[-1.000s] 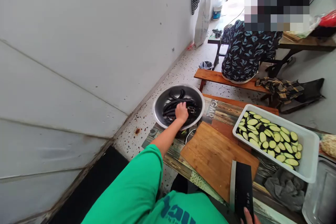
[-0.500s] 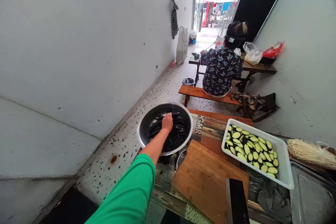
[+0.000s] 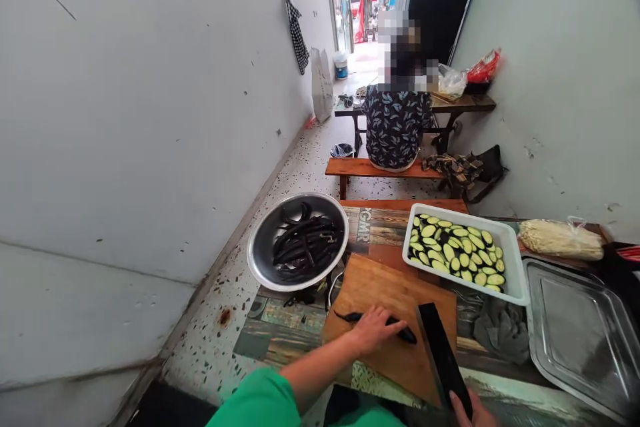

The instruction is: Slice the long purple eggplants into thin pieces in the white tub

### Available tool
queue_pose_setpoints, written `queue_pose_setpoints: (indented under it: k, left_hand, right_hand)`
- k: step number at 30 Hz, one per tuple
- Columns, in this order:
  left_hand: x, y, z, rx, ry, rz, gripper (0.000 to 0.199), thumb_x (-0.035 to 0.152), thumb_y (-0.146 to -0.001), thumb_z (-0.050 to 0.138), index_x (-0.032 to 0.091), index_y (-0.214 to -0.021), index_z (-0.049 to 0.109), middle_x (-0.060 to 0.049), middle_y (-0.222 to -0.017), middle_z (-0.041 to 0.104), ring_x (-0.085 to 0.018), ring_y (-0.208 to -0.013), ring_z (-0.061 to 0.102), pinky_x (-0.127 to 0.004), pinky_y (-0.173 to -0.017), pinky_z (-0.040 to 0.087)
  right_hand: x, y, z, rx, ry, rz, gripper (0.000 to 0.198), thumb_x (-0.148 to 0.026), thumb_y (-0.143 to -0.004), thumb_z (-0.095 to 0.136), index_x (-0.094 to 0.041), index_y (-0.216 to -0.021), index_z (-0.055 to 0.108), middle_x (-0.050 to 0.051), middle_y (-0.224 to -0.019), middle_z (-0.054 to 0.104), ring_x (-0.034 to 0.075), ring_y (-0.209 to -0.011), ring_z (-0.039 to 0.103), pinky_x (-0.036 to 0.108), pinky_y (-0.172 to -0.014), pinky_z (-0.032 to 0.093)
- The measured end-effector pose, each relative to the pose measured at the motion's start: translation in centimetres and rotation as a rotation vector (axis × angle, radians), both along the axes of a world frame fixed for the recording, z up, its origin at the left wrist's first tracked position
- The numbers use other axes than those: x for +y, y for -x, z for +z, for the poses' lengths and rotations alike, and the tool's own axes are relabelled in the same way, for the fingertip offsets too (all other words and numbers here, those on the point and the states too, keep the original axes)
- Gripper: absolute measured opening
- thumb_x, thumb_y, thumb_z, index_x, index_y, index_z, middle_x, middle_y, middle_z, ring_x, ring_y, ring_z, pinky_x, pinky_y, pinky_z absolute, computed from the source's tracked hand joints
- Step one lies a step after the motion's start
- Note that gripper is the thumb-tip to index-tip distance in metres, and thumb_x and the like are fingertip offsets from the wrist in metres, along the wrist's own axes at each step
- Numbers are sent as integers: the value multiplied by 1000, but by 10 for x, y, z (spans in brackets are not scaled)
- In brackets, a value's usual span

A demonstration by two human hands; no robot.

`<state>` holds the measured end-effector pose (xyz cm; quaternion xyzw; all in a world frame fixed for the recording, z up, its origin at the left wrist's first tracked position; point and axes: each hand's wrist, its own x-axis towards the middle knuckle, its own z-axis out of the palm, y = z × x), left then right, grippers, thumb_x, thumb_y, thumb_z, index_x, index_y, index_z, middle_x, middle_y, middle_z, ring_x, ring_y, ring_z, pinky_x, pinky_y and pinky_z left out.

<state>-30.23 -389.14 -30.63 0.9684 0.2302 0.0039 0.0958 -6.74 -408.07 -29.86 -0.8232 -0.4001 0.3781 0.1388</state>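
My left hand [image 3: 373, 332], in a green sleeve, grips a long dark eggplant [image 3: 407, 334] across the wooden cutting board [image 3: 385, 287]. The fingers cover its middle, and both ends show. At the board's right side my right hand [image 3: 473, 410], partly cut off by the lower edge, is closed on a cleaver [image 3: 441, 350] with a broad dark blade. Its blade stands just right of the eggplant, apart from it. Whole dark eggplants lie in a steel basin [image 3: 255, 260] at left. Oval eggplant slices [image 3: 449, 252] fill much of a white tray [image 3: 517, 273].
A grey cloth [image 3: 503, 330] and a metal tray [image 3: 580, 327] lie on the right, below a bag of pale thin sticks [image 3: 560, 239]. Beyond the table a person [image 3: 397, 127] sits on a wooden bench [image 3: 380, 168]. A wall [image 3: 125, 147] runs along the left.
My left hand has moved from the basin to the cutting board with an eggplant. My right hand has come into view on the cleaver. The camera view has shifted.
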Motion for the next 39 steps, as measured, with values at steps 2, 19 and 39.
queue_pose_setpoints:
  k: [2,19,39]
  left_hand:
    - [-14,-6,-11,-32,20,123,54,25,-92,53,37,-142,39,-9,-124,55,-23,-105,54,-37,-87,44]
    - [-25,-30,-43,-544,-63,47,22,22,-97,48,19,-87,68,-7,-104,69,-19,-104,57,-37,-90,42]
    - [-33,-28,-51,-569,-67,50,16,21,-96,49,22,-98,65,-7,-106,69,-18,-103,59,-38,-91,43]
  right_hand:
    - [2,6,18,-123,21,101,48,-48,-87,30,-20,-107,63,12,-92,74,25,-84,71,32,-71,50]
    - [5,2,102,-567,186,682,27,-27,-96,34,-22,-102,60,5,-79,67,17,-62,65,29,-48,15]
    - [57,3,64,-377,248,707,34,-34,-100,24,-14,-101,52,14,-84,71,21,-74,69,26,-54,34]
